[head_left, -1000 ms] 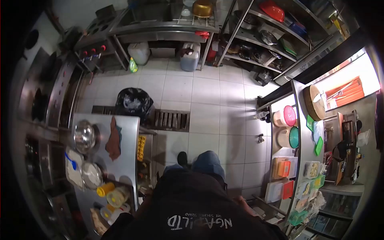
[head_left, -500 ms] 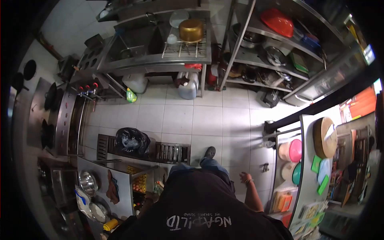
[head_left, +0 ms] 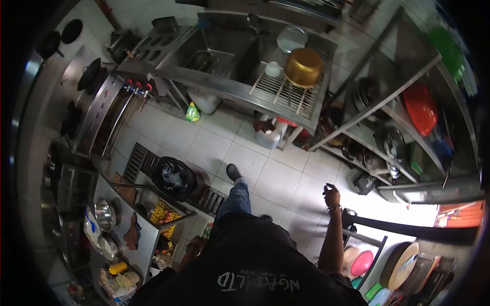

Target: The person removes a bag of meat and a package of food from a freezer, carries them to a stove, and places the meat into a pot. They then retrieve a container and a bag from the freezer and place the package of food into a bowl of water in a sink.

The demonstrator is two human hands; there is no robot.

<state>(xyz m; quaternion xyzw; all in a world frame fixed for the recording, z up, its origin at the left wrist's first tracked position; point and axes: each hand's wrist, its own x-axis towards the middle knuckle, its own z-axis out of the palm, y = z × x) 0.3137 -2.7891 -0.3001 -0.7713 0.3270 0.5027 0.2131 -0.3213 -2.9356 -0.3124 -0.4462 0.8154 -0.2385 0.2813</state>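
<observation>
My right hand (head_left: 331, 195) reaches forward over the tiled floor on the right, its fingers loosely curled; what it holds, if anything, is too small to make out. A band circles that wrist. Low beside my body on the left, my left hand (head_left: 194, 247) is dark and partly hidden near a green-labelled bottle (head_left: 207, 230), and its fingers cannot be made out. One shoe (head_left: 233, 172) is stepped forward on the floor.
A steel sink counter (head_left: 219, 84) bears a gold pot (head_left: 304, 68). Steel shelving (head_left: 377, 107) holds a red basin (head_left: 420, 109). Left of my legs stands a black-bagged bin (head_left: 174, 178). Metal bowls (head_left: 104, 214) sit on a side table, and a stove (head_left: 97, 120) is at far left.
The view has turned and moved closer to the sink and shelving. My right hand has risen forward, its fingers more curled. One leg has stepped ahead.
</observation>
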